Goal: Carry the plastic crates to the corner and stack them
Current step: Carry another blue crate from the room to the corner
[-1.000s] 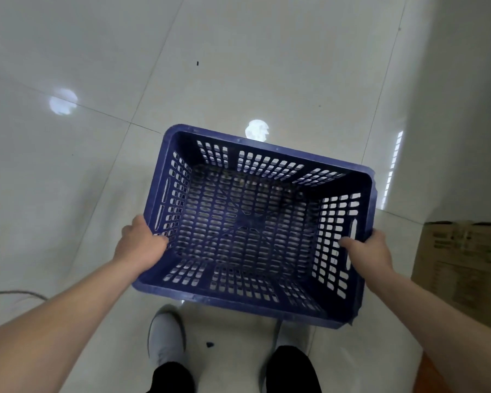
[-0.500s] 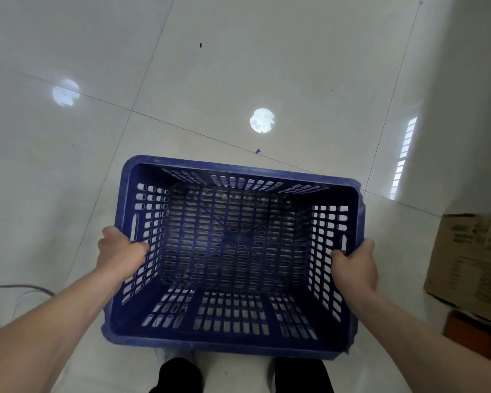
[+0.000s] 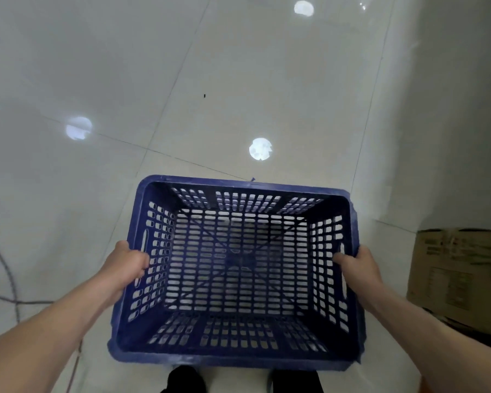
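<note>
Gripping slotted rect. plastic crate (image 3: 233, 360)

We can read no text here. The only print we find stands on the side of the cardboard box (image 3: 462, 273) at the right edge: dark lines of lettering near its top and a block of smaller rows lower down, all too blurred for us to make out any word or number.

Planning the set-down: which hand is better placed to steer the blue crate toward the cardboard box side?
Probably the right hand: it grips the blue crate by the rim nearest the cardboard box. The left hand grips the opposite rim, farther away.
</note>
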